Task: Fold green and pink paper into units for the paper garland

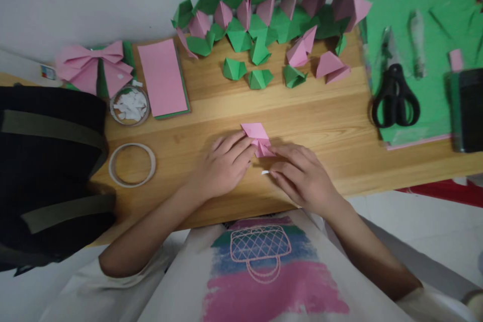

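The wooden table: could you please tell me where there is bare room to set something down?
Bare wood shows on the table between the right hand and the scissors, and between the ring and the left hand. The far edge is crowded with folded paper pieces, the left end with the black bag, the right with green sheets.

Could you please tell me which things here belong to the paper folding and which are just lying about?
Seemingly part of it:
- pink folded paper
- white strip
- folded pieces
- paper stack
- white scraps
- scissors

Probably just lying about:
- black bag
- dark device
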A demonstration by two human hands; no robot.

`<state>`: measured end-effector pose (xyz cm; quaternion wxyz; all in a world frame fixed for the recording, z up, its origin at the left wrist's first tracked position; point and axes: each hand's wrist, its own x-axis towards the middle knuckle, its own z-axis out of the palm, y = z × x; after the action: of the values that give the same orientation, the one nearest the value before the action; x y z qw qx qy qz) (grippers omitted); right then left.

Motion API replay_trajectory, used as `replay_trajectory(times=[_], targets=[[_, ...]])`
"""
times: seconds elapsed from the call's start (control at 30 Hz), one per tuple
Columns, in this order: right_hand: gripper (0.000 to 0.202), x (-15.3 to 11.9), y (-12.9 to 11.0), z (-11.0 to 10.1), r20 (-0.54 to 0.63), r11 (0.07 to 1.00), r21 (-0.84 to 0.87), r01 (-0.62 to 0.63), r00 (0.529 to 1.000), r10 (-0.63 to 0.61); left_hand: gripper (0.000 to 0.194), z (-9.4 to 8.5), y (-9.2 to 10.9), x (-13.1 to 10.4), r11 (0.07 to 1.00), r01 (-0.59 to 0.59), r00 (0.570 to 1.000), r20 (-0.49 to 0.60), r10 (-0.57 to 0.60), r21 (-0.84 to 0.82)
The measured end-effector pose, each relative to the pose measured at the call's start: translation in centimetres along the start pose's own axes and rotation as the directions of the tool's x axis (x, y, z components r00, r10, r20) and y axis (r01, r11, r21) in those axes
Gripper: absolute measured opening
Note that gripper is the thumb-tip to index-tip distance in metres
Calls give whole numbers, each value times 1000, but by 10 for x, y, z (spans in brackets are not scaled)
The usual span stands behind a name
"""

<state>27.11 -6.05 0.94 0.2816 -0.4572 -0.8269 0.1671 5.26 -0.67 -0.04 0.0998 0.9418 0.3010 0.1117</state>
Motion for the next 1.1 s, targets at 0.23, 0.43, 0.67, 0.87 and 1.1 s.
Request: replay_trajectory(times=[0.23,0.43,0.67,0.87,1.1], targets=[[17,-4,-26,14,-128,977,146,-158,976,177,33,-1,0,1,1000,10,1000,1,-10,-13],[8,-9,-33,13,30,784,500,-368,912,409,32,-2,-2,0,999,-3,1000,23,4,-36],[12,-18,-27,13,41,740,586,-330,924,380,33,-1,-8,-1,997,-60,997,36,62,-52],[13,-19,-21,10,33,791,535,-298,942,333,35,0,-1,1,997,40,999,-26,-42,-66],[11,-17,-18,8,40,798,521,-302,943,330,34,5,4,4,993,93,994,-55,-96,-68]])
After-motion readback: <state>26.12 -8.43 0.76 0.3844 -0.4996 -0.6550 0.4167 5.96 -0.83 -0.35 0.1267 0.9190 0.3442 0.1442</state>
